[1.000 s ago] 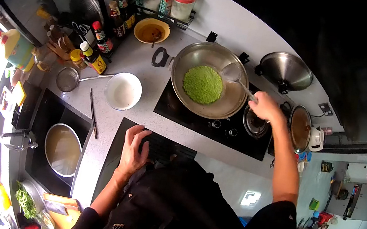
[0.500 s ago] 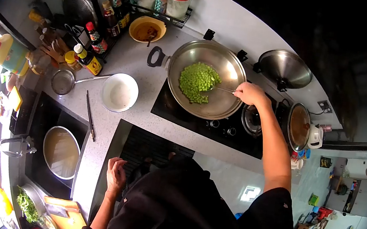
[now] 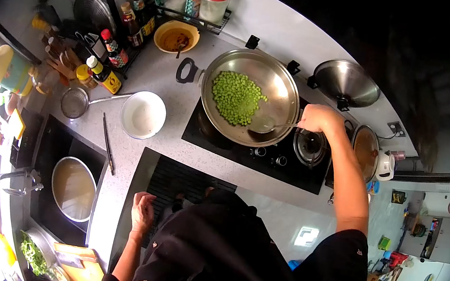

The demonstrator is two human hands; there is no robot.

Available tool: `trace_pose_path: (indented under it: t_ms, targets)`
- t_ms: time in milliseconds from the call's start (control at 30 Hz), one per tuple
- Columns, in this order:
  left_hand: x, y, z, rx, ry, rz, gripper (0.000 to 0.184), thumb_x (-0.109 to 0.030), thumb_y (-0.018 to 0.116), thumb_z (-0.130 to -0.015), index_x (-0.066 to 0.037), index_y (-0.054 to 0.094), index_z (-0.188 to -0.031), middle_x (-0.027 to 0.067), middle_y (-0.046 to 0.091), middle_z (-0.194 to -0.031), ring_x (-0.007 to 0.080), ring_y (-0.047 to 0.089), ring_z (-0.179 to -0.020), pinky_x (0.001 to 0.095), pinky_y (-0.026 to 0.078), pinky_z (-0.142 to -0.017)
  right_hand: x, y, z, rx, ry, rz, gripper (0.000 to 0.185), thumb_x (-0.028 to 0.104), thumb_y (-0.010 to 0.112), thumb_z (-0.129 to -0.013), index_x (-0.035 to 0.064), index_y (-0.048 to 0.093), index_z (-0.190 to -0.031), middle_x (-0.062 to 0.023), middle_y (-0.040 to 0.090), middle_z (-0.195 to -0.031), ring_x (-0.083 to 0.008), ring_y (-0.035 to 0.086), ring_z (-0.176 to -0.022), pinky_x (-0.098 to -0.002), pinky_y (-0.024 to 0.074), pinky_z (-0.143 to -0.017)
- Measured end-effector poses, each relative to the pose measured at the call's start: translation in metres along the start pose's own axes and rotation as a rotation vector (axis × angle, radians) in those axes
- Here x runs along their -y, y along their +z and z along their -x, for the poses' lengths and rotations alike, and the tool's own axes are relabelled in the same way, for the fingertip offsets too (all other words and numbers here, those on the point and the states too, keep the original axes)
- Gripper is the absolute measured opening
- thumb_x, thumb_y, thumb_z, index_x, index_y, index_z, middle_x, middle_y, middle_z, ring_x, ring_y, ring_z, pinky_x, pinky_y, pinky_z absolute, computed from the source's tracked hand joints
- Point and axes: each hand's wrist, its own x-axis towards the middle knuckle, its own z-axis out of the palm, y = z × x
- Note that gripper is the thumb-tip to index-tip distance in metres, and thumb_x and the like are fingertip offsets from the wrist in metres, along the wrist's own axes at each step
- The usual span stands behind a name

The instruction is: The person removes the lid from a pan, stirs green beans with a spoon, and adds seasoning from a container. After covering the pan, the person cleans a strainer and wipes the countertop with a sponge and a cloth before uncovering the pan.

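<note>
My right hand (image 3: 320, 119) is closed around the handle of a metal spatula (image 3: 266, 125), whose head rests low in the right part of a wide steel wok (image 3: 284, 94). Green peas or beans (image 3: 237, 97) lie heaped in the wok's left half. The wok sits on the black stove (image 3: 234, 156). My left hand (image 3: 142, 210) hangs in front of the counter edge, near my body, with its fingers loosely curled and nothing visible in them.
A white bowl (image 3: 143, 115), a strainer (image 3: 75, 103) and chopsticks (image 3: 107, 144) lie left of the wok. Behind stand a yellow bowl (image 3: 176, 37) and sauce bottles (image 3: 114, 49). The sink holds a pot of cloudy liquid (image 3: 74, 188). A lid (image 3: 347, 84) hangs on the wall.
The peas have shifted left and spread out in the wok. The spatula has moved from its upper right side to its lower right. My left hand has dropped back from the counter edge.
</note>
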Motion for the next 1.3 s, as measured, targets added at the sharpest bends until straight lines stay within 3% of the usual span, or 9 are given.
trace_pose_path:
  t_ms: [100,200,367,533,633,667,867,1033,1300]
  targets:
    - [0.008,0.006,0.004,0.01,0.012,-0.018,0.027,0.009,0.051,-0.082,-0.006,0.065,-0.1,0.0143,0.061,-0.104,0.0334,0.062,-0.093,0.0416,0.053,-0.079,-0.001,0.05,-0.048,0.072,-0.274,-0.163,0.028,0.034,0.064,-0.091,0.0092,0.077,-0.098,-0.016,0.073,-0.087,-0.0317,0.069,-0.076,-0.0411,0.0528,-0.072]
    - [0.013,0.009,0.005,0.026,0.042,-0.044,0.026,0.009,0.051,-0.083,-0.006,0.065,-0.099,0.0137,0.061,-0.102,0.0324,0.062,-0.09,0.0415,0.053,-0.077,0.024,0.067,-0.058,-0.127,-0.215,-0.551,0.03,0.033,0.064,-0.092,0.0061,0.076,-0.097,-0.0201,0.071,-0.085,-0.0304,0.069,-0.075,-0.0407,0.0527,-0.072]
    - [0.012,0.005,0.004,0.026,0.05,-0.057,0.023,0.009,0.052,-0.085,-0.006,0.064,-0.097,0.0143,0.061,-0.099,0.0324,0.062,-0.086,0.0424,0.053,-0.074,0.028,0.015,-0.034,-0.246,-0.091,-0.317,0.027,0.034,0.067,-0.092,0.0099,0.077,-0.097,-0.0188,0.073,-0.095,-0.0366,0.07,-0.092,-0.0464,0.0536,-0.082]
    - [0.016,0.007,0.01,0.034,0.045,-0.103,0.021,0.007,0.053,-0.085,-0.006,0.065,-0.096,0.0146,0.061,-0.098,0.0349,0.063,-0.087,0.0435,0.054,-0.072,0.051,0.003,-0.041,-0.362,-0.044,-0.254,0.033,0.036,0.067,-0.094,0.0046,0.075,-0.099,-0.019,0.073,-0.103,-0.0363,0.069,-0.102,-0.0469,0.0539,-0.089]
    - [0.016,0.007,0.013,0.034,0.026,-0.096,0.019,0.006,0.053,-0.087,-0.006,0.065,-0.096,0.0147,0.062,-0.099,0.0364,0.064,-0.087,0.0448,0.054,-0.071,0.062,0.004,-0.044,-0.361,-0.006,-0.148,0.036,0.036,0.068,-0.094,0.0008,0.075,-0.097,-0.0195,0.073,-0.103,-0.0349,0.07,-0.102,-0.0459,0.0542,-0.09]
    - [0.018,0.009,0.014,0.034,0.024,-0.092,0.019,0.006,0.053,-0.087,-0.006,0.065,-0.096,0.0147,0.062,-0.1,0.0368,0.064,-0.087,0.0452,0.054,-0.071,0.061,0.003,-0.039,-0.373,0.005,-0.11,0.026,0.023,0.066,-0.093,-0.0005,0.075,-0.097,-0.0197,0.073,-0.104,-0.0337,0.071,-0.103,-0.0439,0.0543,-0.092]
    - [0.028,0.013,0.021,0.082,-0.028,-0.052,0.018,0.004,0.055,-0.088,-0.008,0.065,-0.097,0.0147,0.061,-0.101,0.0373,0.064,-0.087,0.0452,0.054,-0.071,0.029,-0.016,-0.015,-0.395,0.05,0.113,0.028,0.025,0.073,-0.087,0.0,0.075,-0.097,-0.0211,0.073,-0.099,-0.0357,0.071,-0.099,-0.0443,0.0556,-0.086]
    - [0.056,0.024,0.021,0.119,0.125,-0.127,0.019,0.004,0.054,-0.087,-0.007,0.065,-0.097,0.0148,0.061,-0.1,0.0365,0.063,-0.085,0.0446,0.054,-0.071,0.0,-0.021,0.0,-0.352,0.092,0.204,0.027,0.024,0.075,-0.084,-0.0011,0.076,-0.095,-0.0225,0.073,-0.097,-0.0363,0.071,-0.097,-0.0447,0.0559,-0.084]
    - [0.038,0.012,0.004,0.122,0.099,-0.118,0.022,0.007,0.053,-0.085,-0.007,0.065,-0.097,0.0149,0.061,-0.099,0.0332,0.064,-0.082,0.0429,0.054,-0.07,0.013,0.019,-0.039,-0.324,0.037,-0.133,0.028,0.032,0.071,-0.089,0.0059,0.076,-0.099,-0.0181,0.074,-0.105,-0.0347,0.07,-0.103,-0.0451,0.0547,-0.089]
